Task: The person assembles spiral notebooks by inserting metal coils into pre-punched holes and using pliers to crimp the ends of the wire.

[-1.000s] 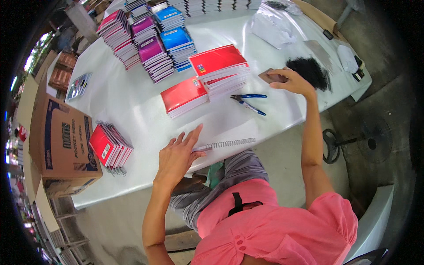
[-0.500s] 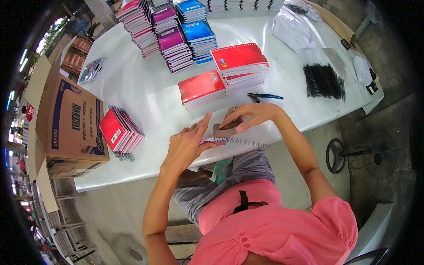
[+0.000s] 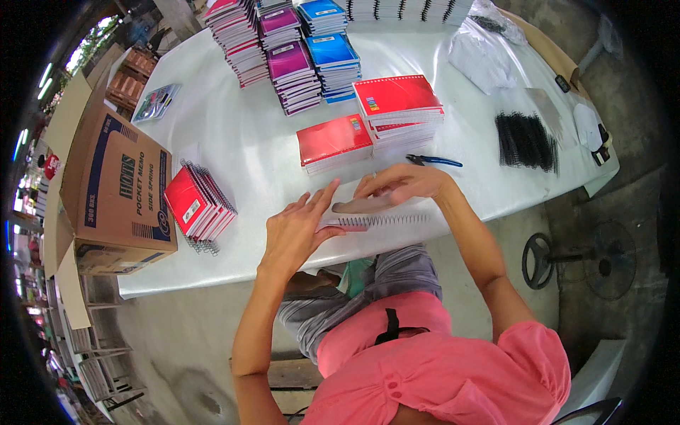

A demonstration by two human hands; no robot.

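Near the table's front edge, my left hand (image 3: 292,232) grips a small notebook (image 3: 355,228), its thumb at the near edge and fingers stretched over it. Most of the notebook is hidden by my hands; a narrow pinkish strip shows. A thin wire coil (image 3: 393,219) runs along its edge and sticks out to the right. Just above the coil, my right hand (image 3: 405,185) is closed round a flat grey-brown piece (image 3: 358,206), whose kind I cannot make out. Beyond my hands lie a short stack of red notebooks (image 3: 334,142) and blue-handled cutters (image 3: 435,161).
At left stand an open cardboard box (image 3: 127,184) and coil-bound red notebooks (image 3: 195,202). Purple notebooks (image 3: 290,60), blue notebooks (image 3: 331,49) and a taller red stack (image 3: 397,95) rise at the back. Black coils (image 3: 528,142) lie at right. A fan (image 3: 610,258) stands beyond the table.
The grey-brown piece has tilted and now shows a narrower face along the coil. The coil's free part looks shorter on the right. The whole view has shifted slightly.
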